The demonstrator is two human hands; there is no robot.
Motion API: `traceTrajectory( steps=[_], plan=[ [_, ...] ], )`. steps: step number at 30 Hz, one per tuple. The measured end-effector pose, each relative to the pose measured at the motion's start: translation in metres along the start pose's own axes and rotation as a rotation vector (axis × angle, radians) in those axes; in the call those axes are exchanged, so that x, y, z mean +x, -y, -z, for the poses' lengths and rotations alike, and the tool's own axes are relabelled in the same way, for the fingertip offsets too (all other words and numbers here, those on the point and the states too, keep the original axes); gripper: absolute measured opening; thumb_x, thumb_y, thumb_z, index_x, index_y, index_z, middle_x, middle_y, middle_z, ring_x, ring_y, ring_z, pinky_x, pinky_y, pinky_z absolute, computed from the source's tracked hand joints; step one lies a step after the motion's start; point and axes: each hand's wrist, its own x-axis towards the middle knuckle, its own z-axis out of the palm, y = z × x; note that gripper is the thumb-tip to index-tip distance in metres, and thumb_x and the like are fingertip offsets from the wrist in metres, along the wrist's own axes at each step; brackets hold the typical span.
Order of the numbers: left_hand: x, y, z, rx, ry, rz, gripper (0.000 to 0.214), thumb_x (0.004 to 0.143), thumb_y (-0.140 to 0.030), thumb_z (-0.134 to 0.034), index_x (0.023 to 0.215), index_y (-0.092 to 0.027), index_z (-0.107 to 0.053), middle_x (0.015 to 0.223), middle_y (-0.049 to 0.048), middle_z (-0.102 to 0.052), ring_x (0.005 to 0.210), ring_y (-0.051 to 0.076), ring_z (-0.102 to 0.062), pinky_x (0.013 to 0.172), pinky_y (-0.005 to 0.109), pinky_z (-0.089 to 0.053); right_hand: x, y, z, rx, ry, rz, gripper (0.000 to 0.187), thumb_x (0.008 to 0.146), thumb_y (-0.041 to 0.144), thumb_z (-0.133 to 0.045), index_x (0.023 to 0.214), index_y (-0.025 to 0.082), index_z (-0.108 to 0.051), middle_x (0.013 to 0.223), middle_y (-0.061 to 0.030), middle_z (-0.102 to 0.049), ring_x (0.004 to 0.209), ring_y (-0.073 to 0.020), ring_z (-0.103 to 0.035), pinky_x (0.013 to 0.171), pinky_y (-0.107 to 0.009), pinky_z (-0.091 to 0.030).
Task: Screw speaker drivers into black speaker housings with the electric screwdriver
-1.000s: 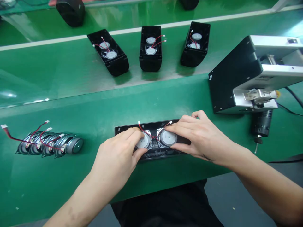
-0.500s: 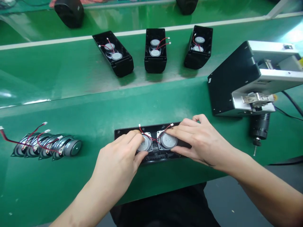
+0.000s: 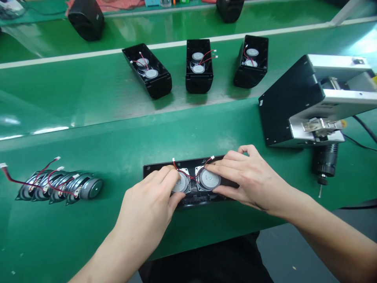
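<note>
A flat black speaker panel [image 3: 156, 170] lies on the green bench in front of me. Two round silver speaker drivers sit side by side in it, with thin red wires crossing above them. My left hand [image 3: 147, 208] pinches the left speaker driver [image 3: 179, 184] between thumb and fingers. My right hand [image 3: 253, 182] rests over the panel's right end, its fingers and thumb closed around the right speaker driver [image 3: 209, 179].
A row of loose speaker drivers [image 3: 59, 186] with red wires lies at the left. Three open black speaker housings [image 3: 149, 70] [image 3: 199, 65] [image 3: 251, 61] stand on the far belt. A black and silver machine [image 3: 312, 102] with a hanging screwdriver [image 3: 324, 165] stands at the right.
Both hands stay on the two drivers in the panel, with only small finger shifts. The view has tilted slightly, so everything sits a little lower in the picture.
</note>
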Motion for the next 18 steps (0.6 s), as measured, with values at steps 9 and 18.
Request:
traceTrajectory(
  steps=[9, 18],
  plan=[
    [-0.0035, -0.0012, 0.0005, 0.034, -0.003, -0.001, 0.043, 0.088, -0.01, -0.082, 0.11, -0.026, -0.049, 0.119, 0.0047, -0.078, 0.094, 0.027, -0.078, 0.066, 0.036, -0.06, 0.0001, 0.0017, -0.0011, -0.002, -0.012, -0.008, 0.032, 0.112, 0.038, -0.062, 0.135, 0.017, -0.069, 0.127, -0.0093, -0.081, 0.099, -0.0236, -0.067, 0.094, -0.047, -0.033],
    [-0.0045, 0.0029, 0.0003, -0.013, 0.048, 0.024, 0.043, 0.091, -0.016, -0.084, 0.117, -0.026, -0.051, 0.113, 0.0033, -0.075, 0.096, 0.027, -0.075, 0.071, 0.037, -0.061, 0.0041, 0.007, -0.0034, -0.032, 0.027, -0.038, 0.04, 0.108, 0.039, -0.07, 0.14, 0.015, -0.067, 0.133, -0.0112, -0.079, 0.106, -0.0279, -0.07, 0.101, -0.056, -0.038]
  ],
)
